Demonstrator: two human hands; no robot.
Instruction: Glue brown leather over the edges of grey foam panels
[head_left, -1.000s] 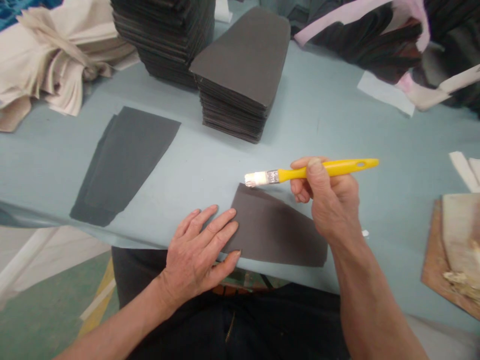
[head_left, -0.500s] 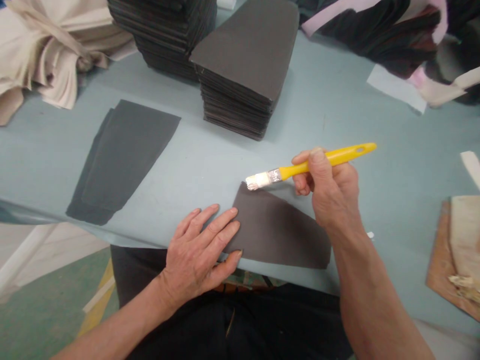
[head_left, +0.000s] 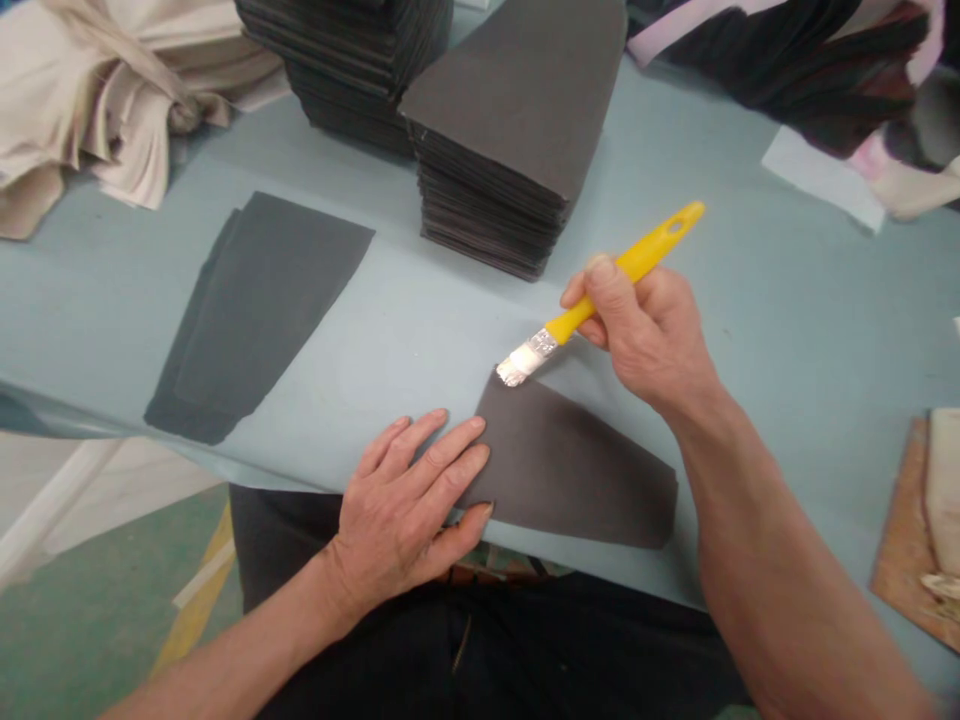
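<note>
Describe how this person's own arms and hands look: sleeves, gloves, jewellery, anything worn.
Both are bare. The left hand and right hand wear no gloves, and no rings show on the fingers. Neither wrist carries a watch or band. The left forearm and right forearm are uncovered to the picture's edge, so no sleeves show. Dark clothing covers the lap.
</note>
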